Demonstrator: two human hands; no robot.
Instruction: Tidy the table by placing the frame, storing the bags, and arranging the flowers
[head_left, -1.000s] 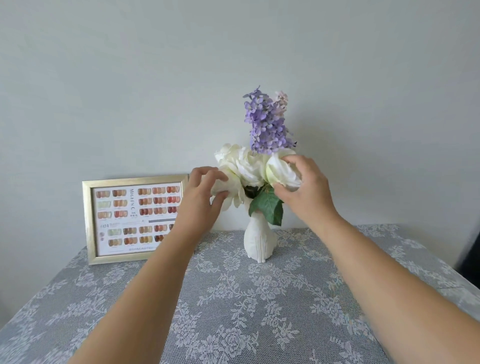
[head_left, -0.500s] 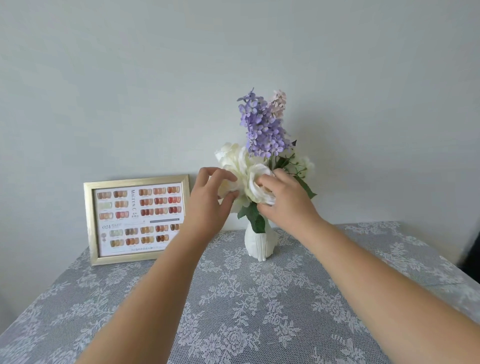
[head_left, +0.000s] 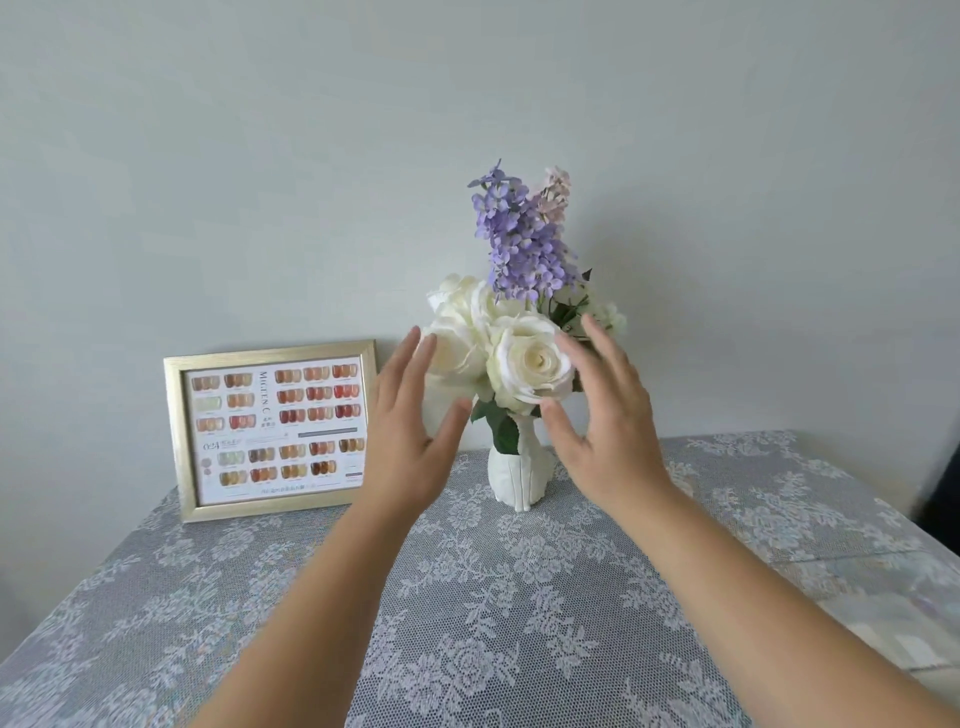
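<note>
I am seeing both forearms coming in bare from the bottom edge toward the vase (head_left: 518, 475), with no sleeve showing on either. My left hand (head_left: 410, 441) is wearing no glove, ring or watch. My right hand (head_left: 605, 421) is likewise showing nothing worn, its wrist plain, its fingernails short and unpainted.
</note>
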